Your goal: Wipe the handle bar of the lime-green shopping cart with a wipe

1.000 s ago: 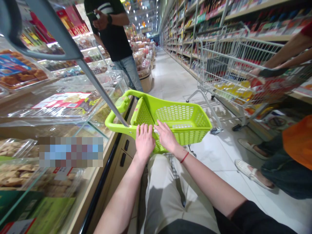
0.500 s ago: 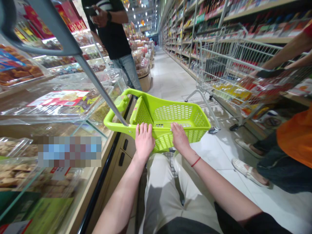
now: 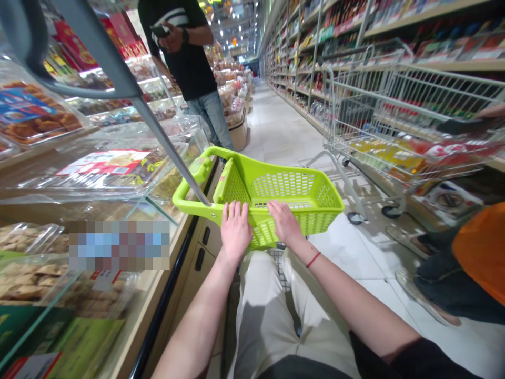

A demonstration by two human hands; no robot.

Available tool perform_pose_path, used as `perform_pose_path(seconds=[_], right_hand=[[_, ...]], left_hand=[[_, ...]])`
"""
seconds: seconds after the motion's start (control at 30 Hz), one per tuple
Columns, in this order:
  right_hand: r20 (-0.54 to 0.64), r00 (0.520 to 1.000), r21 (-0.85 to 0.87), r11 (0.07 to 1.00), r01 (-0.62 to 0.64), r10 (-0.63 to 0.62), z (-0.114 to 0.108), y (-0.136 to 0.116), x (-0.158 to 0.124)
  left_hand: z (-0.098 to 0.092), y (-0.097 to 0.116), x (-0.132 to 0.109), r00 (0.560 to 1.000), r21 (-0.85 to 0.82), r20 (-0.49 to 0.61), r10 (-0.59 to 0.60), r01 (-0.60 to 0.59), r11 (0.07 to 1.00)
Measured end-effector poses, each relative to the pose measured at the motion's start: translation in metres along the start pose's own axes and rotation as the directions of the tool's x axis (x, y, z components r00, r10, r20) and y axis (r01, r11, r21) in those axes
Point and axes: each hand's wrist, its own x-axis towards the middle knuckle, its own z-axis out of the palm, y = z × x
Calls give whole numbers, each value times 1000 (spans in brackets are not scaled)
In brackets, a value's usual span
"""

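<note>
A bright green plastic shopping basket [image 3: 292,216] with perforated sides stands crosswise in front of my legs; no goods show inside it. My left hand [image 3: 236,229] is closed over its near rim, close to the handle end on the left. Farther right along the same rim, my right hand [image 3: 286,223] is also closed on the edge, a red string around its wrist. The inner sides of both grips are hidden. A grey metal pole [image 3: 173,147] rises from the basket's left end to a grey handle at the upper left.
On the left runs a glass-edged counter [image 3: 161,213] of packaged snacks. Ahead stands a person in a black shirt [image 3: 181,47] holding a dark object. A wire shopping cart [image 3: 363,110] and a person in orange [image 3: 481,247] occupy the right side, beside long shelves [image 3: 335,31].
My right hand has slid slightly left along the rim. On the right, the cart and the person in orange have shifted farther right in view.
</note>
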Motion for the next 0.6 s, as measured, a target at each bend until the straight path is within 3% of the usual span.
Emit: perform_pose_path(seconds=[0.1,0.2,0.33,0.5,0.6], right_hand=[[-32,996,-81,993,-84,81,-8,31,-20],[-45,986,-140,977,-163,159,-12,41,-28],[-52,979,-121,972,-201,196,-6,10,-12],[15,996,18,996,-88,88,7,-47,24],[23,1000,59,998,-16,14,12,-60,35]], left_hand=[[2,0,0,1000,-1,-3,0,0,1000],[2,0,0,1000,3,-3,4,-4,1000],[1,0,0,1000,6,10,-1,1,1000],[0,0,0,1000,12,14,4,-4,1000],[2,-1,-1,1000,3,7,3,-3,1000]])
